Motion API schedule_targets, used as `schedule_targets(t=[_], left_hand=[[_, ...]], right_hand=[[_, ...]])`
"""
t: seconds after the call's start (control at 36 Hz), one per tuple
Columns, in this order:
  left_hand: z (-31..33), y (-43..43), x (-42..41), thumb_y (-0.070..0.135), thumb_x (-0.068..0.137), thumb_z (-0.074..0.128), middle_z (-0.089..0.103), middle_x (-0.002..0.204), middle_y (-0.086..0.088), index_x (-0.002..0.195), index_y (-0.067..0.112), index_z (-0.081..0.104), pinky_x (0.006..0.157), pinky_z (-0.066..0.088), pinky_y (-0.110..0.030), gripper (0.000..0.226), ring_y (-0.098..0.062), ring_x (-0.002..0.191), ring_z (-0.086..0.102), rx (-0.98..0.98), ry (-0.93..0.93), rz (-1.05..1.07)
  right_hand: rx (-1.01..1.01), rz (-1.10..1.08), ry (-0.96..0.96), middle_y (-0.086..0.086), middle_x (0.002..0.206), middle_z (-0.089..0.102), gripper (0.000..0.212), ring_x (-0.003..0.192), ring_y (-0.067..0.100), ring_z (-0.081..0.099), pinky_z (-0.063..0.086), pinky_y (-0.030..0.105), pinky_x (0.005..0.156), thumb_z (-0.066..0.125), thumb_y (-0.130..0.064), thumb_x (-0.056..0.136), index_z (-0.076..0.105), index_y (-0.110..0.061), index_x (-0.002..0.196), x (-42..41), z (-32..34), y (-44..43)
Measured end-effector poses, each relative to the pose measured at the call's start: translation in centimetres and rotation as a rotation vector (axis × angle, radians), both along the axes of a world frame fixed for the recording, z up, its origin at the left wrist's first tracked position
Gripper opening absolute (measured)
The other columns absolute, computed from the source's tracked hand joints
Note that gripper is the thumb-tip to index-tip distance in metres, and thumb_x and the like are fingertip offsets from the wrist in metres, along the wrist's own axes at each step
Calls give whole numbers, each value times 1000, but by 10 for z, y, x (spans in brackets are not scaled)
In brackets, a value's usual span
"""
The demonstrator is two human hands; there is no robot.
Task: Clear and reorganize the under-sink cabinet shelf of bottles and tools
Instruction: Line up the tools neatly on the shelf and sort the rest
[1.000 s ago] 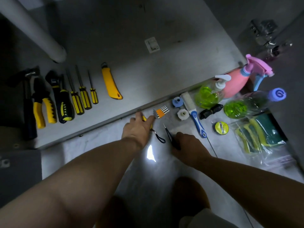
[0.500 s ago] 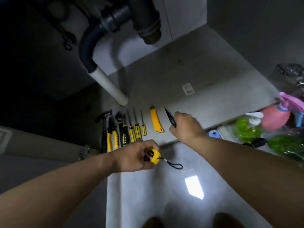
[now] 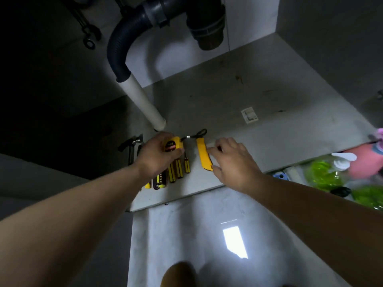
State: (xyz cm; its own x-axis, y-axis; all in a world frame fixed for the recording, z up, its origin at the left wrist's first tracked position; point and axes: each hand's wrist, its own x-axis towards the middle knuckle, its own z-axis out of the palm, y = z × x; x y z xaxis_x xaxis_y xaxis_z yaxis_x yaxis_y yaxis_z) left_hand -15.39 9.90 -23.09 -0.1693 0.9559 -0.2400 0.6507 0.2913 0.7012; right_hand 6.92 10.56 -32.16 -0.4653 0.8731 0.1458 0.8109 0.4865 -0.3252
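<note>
The yellow tape measure is in the left hand, whose fingers and thumb curl round its case; the hand holds it above the far ends of a row of tools, toward the nine o'clock side of the grey shelf; its black wrist strap trails out toward two o'clock and lies looped on the shelf. At the tape measure's three o'clock, just beside it, a yellow utility knife lies flat, its length running roughly from twelve to six. The right hand hovers at the knife's three o'clock with its fingers bent and its thumb near the knife's near end; a small dark sliver shows among the fingers, and I cannot tell whether this hand grips anything.

At six o'clock of the left hand, yellow-and-black screwdrivers lie side by side, handles toward the viewer; at the nine o'clock end of the row a hammer lies with its head at twelve; the hand hides what lies between.

Farther out, a white pipe meets the shelf at twelve o'clock of the left hand and rises into a dark ribbed hose; a pale label sits on the shelf at one o'clock of the right hand. Off the shelf, at the frame's three o'clock, a green bottle with a white pump lies beside a pink spray bottle; at six o'clock the pale floor carries a bright patch of light.
</note>
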Motion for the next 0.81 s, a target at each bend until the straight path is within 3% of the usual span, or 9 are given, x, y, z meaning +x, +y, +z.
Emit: schedule_targets(t=[0.08, 0.19, 0.33, 0.42, 0.58, 0.72, 0.81], left_hand=[[-12, 33, -1, 26, 81, 83, 72, 108, -7, 108, 29, 64, 87, 59, -46, 33, -30, 98, 70, 22, -55, 40], [-34, 72, -5, 23, 77, 86, 68, 115, -2, 118, 17, 66, 87, 52, -28, 46, -19, 105, 66, 77, 21, 41], [-62, 107, -6, 26, 82, 82, 61, 134, -10, 133, 12, 60, 104, 48, -36, 57, -28, 124, 56, 36, 158, -38], [-78, 126, 0, 24, 85, 79, 56, 140, -7, 139, 13, 55, 89, 43, -18, 60, -23, 127, 54, 26, 186, -69], [-92, 146, 7, 37, 88, 74, 41, 153, -11, 148, 20, 45, 114, 37, -31, 69, -28, 140, 40, -51, 307, -126], [-84, 134, 12, 30, 94, 65, 43, 153, -14, 149, 16, 45, 113, 39, -37, 60, -32, 140, 41, -36, 377, -148], [-72, 111, 32, 20, 92, 58, 53, 139, -15, 135, 18, 58, 106, 44, -40, 42, -34, 130, 49, 168, 411, -79]], right_hand=[[15, 117, -123, 12, 124, 56, 49, 109, 34, 53, 45, 44, 91, 58, -27, 78, 60, -19, 126, -18, -2, -3], [-18, 113, -157, 14, 124, 50, 57, 104, 32, 52, 47, 40, 84, 66, -13, 78, 53, -13, 133, -37, -11, -10], [-33, 129, -102, 16, 135, 44, 66, 113, 33, 49, 47, 40, 91, 66, -8, 82, 44, -12, 144, -43, -21, -14], [-41, 129, -72, 16, 138, 45, 66, 117, 32, 50, 43, 38, 95, 66, -10, 85, 44, -12, 147, -46, -23, -16], [-22, 85, 0, 13, 129, 53, 51, 110, 31, 55, 44, 39, 88, 65, -21, 89, 55, -15, 138, -47, -23, -22], [-37, 59, 166, 8, 115, 51, 35, 98, 25, 55, 50, 37, 80, 55, -22, 91, 57, -12, 125, -35, -20, -42], [-63, 53, 206, 2, 101, 53, 18, 78, 19, 56, 48, 29, 63, 51, -22, 93, 61, -16, 107, -18, -21, -65]])
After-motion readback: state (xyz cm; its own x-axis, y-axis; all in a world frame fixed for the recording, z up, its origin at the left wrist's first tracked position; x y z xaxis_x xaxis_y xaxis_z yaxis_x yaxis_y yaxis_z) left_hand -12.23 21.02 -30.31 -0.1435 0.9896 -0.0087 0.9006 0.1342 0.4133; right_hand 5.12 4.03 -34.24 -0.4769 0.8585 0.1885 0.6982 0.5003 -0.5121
